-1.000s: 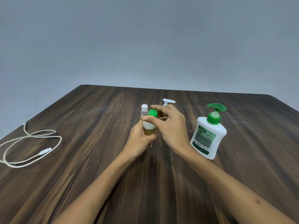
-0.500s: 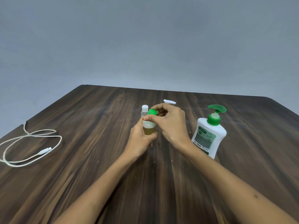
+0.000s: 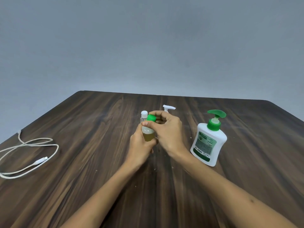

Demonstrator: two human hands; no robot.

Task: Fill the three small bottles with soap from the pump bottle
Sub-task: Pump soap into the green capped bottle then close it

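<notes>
Soft even light, faint shadows, no glare, slight softness, wide-angle bending at edges

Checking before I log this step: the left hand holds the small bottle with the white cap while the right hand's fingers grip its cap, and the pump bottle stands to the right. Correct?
Not quite. In the head view, the cap gripped by the right hand is green, not white. The left hand does hold that small bottle, and the pump bottle stands to the right.
</notes>
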